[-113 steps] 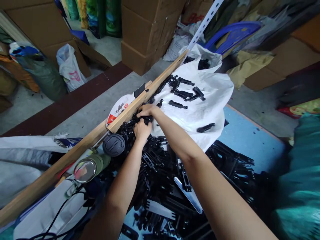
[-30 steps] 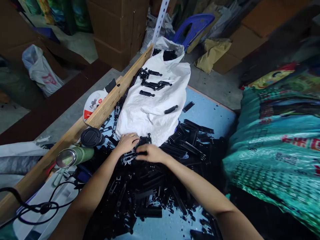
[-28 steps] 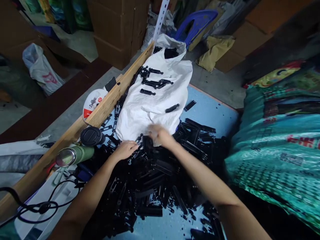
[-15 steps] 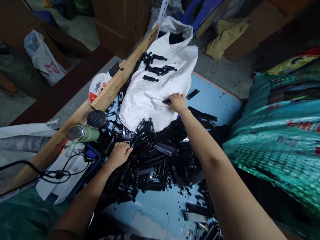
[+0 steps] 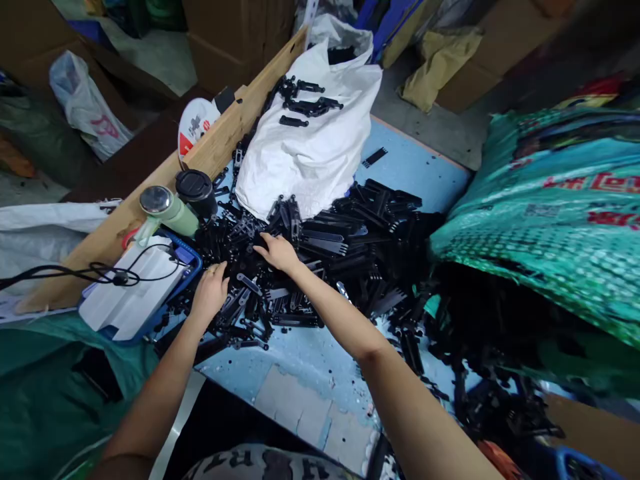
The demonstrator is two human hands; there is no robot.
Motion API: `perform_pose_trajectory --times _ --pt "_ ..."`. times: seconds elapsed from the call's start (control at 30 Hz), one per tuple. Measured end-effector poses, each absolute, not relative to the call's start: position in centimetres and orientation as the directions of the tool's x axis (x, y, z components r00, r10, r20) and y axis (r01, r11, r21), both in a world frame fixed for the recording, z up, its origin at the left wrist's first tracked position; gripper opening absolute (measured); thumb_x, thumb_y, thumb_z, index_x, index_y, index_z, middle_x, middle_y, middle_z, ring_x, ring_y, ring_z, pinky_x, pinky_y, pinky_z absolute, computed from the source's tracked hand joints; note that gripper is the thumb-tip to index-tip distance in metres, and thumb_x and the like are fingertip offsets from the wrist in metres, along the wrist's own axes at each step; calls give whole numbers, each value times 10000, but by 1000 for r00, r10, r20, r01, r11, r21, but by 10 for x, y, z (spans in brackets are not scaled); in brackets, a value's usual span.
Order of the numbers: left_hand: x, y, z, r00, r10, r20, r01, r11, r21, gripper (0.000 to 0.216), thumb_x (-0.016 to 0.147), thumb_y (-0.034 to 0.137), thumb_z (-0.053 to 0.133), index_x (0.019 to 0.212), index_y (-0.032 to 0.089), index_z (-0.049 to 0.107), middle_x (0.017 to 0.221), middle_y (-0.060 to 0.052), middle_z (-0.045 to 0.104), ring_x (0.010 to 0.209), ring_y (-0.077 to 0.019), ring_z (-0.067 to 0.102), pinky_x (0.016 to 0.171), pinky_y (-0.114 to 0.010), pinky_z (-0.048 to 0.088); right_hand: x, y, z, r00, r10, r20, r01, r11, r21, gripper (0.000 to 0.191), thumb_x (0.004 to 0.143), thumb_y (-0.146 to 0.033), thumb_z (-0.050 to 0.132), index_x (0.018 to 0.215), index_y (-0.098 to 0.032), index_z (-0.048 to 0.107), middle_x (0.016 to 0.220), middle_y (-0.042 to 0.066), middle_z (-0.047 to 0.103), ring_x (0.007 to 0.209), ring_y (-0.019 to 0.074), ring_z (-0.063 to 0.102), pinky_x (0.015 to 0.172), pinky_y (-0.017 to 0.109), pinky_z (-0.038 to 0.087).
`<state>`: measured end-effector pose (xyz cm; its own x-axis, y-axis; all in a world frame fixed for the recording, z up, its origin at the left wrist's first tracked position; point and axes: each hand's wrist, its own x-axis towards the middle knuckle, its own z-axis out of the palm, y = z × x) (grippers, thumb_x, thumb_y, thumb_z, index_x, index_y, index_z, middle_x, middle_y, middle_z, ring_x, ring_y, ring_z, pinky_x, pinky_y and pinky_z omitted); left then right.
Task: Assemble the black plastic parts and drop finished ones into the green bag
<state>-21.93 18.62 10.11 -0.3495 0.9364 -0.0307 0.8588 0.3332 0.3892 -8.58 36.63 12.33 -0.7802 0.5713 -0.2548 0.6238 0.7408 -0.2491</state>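
My right hand (image 5: 279, 253) reaches over the heap of black plastic parts (image 5: 350, 247), its thumb and forefinger apart and pointing left. No part shows clearly between those fingers. At the heap's left edge, my left hand (image 5: 210, 292) has its fingers curled; whatever they hold is lost against the black parts. Near the hands lie slim black link-shaped pieces (image 5: 249, 284) and flat toothed strips (image 5: 325, 245). Behind the heap a white woven sack (image 5: 305, 167) lies on the blue tabletop (image 5: 395, 153), with several black jointed pieces (image 5: 314, 107) on top of it.
Left of the hands stand a black-lidded cup (image 5: 195, 190), a green flask (image 5: 173, 212) and a blue basket (image 5: 195, 270) holding a white box and cable. A wooden board (image 5: 210, 147) edges the table. A bulging green sack (image 5: 540, 233) leans at the right.
My right hand has moved from the white sack, where a black piece was at its fingertips, left and nearer to the heap. My left hand has shifted slightly left. The view has tilted.
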Motion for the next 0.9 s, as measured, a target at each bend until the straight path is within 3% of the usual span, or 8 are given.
perform_pose_trajectory --times 0.1,0.17,0.27,0.4,0.57,0.7,0.9 --pt "-203 169 104 -377 921 102 868 312 387 413 867 292 412 1235 117 479 1150 -177 555 1108 -301 515 936 -448 438 -56 365 135 -821 551 -151 571 780 -255 548 924 -540 238 1314 -209 433 1296 67 528 1166 220 457 1000 322 297" --pt "-188 157 108 -366 915 169 868 271 415 421 879 328 406 1242 126 474 1151 -166 557 1117 -293 508 945 -442 433 -18 384 141 -747 663 -58 660 727 -188 552 942 -489 184 1356 -184 384 1362 118 452 1245 271 368 1030 436 244" --pt "-160 135 110 -332 907 259 867 186 462 403 889 362 406 1223 156 493 1161 -138 558 1121 -264 506 965 -416 426 54 415 139 -476 877 58 878 478 -26 551 940 -457 199 1383 -164 345 1398 158 391 1274 320 307 977 538 281" --pt "-123 97 98 -282 892 352 872 85 482 385 887 370 422 1183 149 527 1158 -132 558 1121 -248 504 980 -388 419 129 407 117 -483 875 46 875 480 56 544 926 -489 241 1411 -248 284 1455 114 311 1264 295 328 953 518 335" --pt "-96 33 79 -255 886 388 891 60 450 396 883 364 430 1181 124 534 1174 -144 547 1123 -251 500 984 -382 412 157 318 92 -452 874 178 891 433 135 514 929 -455 262 1371 -217 373 1470 134 265 1336 323 202 1017 578 184" --pt "-103 -24 71 -182 939 291 932 70 356 390 861 345 464 1167 118 547 1174 -153 546 1116 -274 501 970 -405 416 163 227 85 -472 819 327 877 473 80 531 915 -392 343 1399 -176 312 1489 140 211 1357 303 163 1048 569 121" --pt "-127 -56 58 -149 977 151 960 107 260 388 853 316 473 1175 111 539 1170 -142 547 1097 -261 502 965 -358 403 184 87 52 -544 792 278 797 591 -124 430 893 -396 419 1221 -144 535 1359 149 425 1253 275 359 1025 447 299"
